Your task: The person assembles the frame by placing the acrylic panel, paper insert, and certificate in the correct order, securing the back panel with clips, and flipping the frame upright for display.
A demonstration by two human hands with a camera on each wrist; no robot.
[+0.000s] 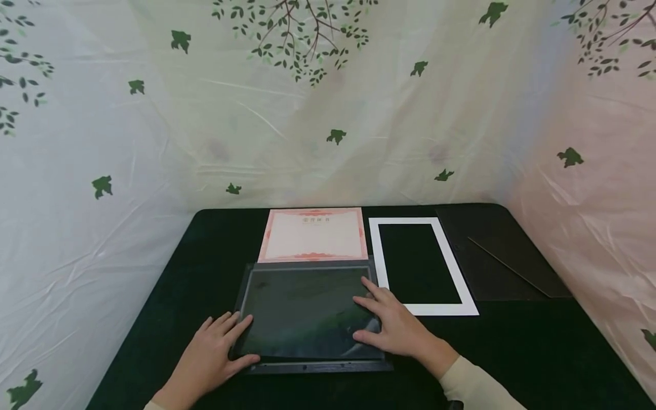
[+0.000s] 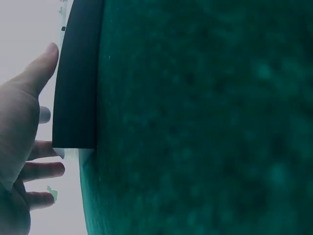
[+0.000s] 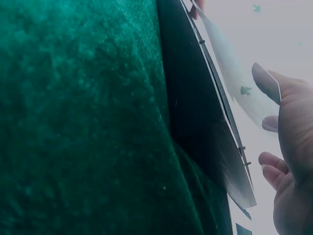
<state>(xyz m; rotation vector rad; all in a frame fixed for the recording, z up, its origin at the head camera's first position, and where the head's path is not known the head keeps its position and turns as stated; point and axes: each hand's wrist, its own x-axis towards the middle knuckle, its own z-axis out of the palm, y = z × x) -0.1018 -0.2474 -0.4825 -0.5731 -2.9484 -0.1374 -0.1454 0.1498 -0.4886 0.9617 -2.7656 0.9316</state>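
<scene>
Clear, glossy sheet material, a transparent rectangle (image 1: 302, 313), lies under my fingers at the centre of the frame, its long axis running left to right across the picture. It sits over a dark rectangular picture frame (image 1: 318, 367) whose long axis runs the same way; the sheet's near edge stops just short of the frame's near bar, leaving a dark strip between. In the right wrist view the sheet looks bowed, its edge standing apart from the frame's side.

My right hand (image 1: 392, 319) has its fingers spread, thumb and fingertips resting on the sheet's right end. My left hand (image 1: 210, 347), fingers extended, touches its lower left corner. Both are at the sheet, so neither is nearer.

Just beyond the frame's far side lies a pink-bordered paper certificate (image 1: 314, 239); to the right, a white rectangular mat border (image 1: 441, 309), then a flat dark board (image 1: 507, 253) at the far right of the dark green cloth (image 1: 205, 267).
</scene>
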